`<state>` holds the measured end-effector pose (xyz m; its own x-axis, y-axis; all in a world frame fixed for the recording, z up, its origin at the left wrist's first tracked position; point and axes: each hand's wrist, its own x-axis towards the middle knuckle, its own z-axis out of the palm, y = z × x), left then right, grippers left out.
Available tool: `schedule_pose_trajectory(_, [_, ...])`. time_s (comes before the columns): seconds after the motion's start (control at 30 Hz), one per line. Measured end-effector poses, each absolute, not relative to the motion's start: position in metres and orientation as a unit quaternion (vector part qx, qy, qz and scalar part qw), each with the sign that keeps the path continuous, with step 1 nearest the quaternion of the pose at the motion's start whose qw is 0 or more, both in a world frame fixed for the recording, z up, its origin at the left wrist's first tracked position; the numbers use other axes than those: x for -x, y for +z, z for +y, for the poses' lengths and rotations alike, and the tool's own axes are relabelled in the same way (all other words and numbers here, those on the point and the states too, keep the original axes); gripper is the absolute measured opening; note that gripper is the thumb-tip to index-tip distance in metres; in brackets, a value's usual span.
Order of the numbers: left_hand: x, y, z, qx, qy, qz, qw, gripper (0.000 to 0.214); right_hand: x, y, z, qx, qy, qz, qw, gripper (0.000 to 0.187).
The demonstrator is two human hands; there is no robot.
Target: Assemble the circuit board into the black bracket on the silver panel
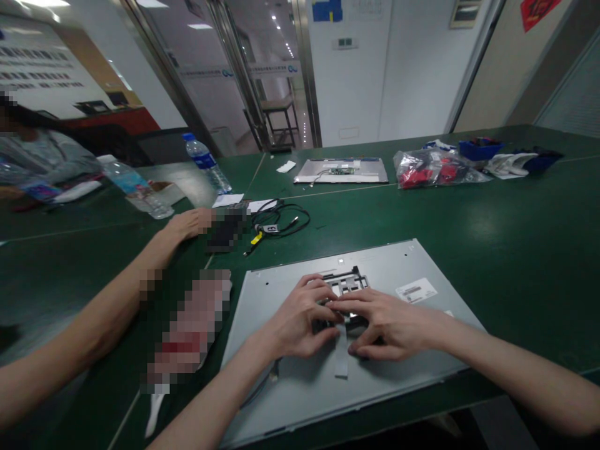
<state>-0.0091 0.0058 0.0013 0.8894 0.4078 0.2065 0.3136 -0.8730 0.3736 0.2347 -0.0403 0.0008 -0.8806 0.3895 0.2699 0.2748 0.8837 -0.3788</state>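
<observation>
A large flat silver metal panel [281,387], like the back of a display, lies on the green table in front of me. Near its middle sits a small metal bracket [359,282] with black edges and cut-outs, partly hidden by my fingers. My left hand [307,319] grips its left side with bent fingers, the thumb low. From the right, my right hand [389,325] holds it, its index finger reaching across to the left fingertips. A flat grey strip [341,359] runs from under the fingers toward me. A white label [416,290] is stuck to the panel's right part.
Another person's arm [107,319] reaches in from the left to a blurred dark object [228,228]. Coiled black cable [285,219], water bottles [206,162], a second panel [323,172] and plastic-bagged red items [431,170] stand farther back. A pixelated packet [192,325] lies left of the panel.
</observation>
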Motion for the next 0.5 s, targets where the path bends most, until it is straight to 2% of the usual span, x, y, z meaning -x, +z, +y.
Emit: schedule_pose_trajectory(0.5, [0.0083,0.0031,0.0051,-0.958,0.142,0.190,0.159,0.013,-0.2355,0.0026,-0.0403,0.163,0.156,-0.961,0.162,0.020])
